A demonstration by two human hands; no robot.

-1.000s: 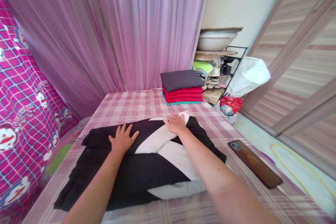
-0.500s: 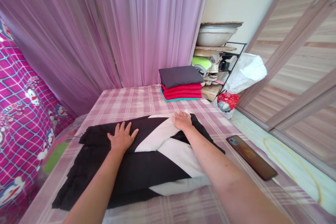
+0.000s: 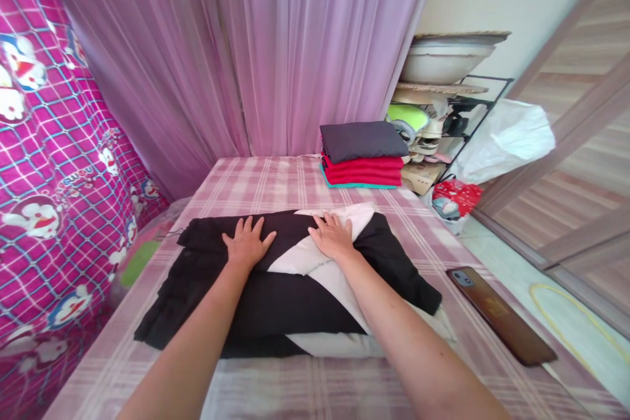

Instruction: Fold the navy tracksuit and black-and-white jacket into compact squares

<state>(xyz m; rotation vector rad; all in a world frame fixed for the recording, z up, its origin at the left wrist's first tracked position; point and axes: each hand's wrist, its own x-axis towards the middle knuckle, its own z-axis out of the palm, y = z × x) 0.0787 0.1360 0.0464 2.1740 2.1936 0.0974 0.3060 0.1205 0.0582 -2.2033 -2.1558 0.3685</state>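
A black garment with white and grey panels [image 3: 295,305] lies folded over on the checked cloth. Its exact kind I cannot tell. My left hand [image 3: 247,243] rests flat on the black part near the far edge, fingers spread. On the white panel to the right, my right hand [image 3: 332,236] also lies flat with its fingers apart. Both palms press on the fabric, and neither hand grips it. My forearms hide parts of the garment's near side.
The pink checked cloth [image 3: 266,184] covers the table. At the back stands a stack of folded clothes [image 3: 364,141], dark, red and teal. A brown phone [image 3: 502,315] with a cable lies at the right edge. Beyond is a rack with shoes and basins [image 3: 443,62].
My right hand has slid a little to the left across the white panel, closer to my left hand. The view has turned left, so everything appears shifted right.
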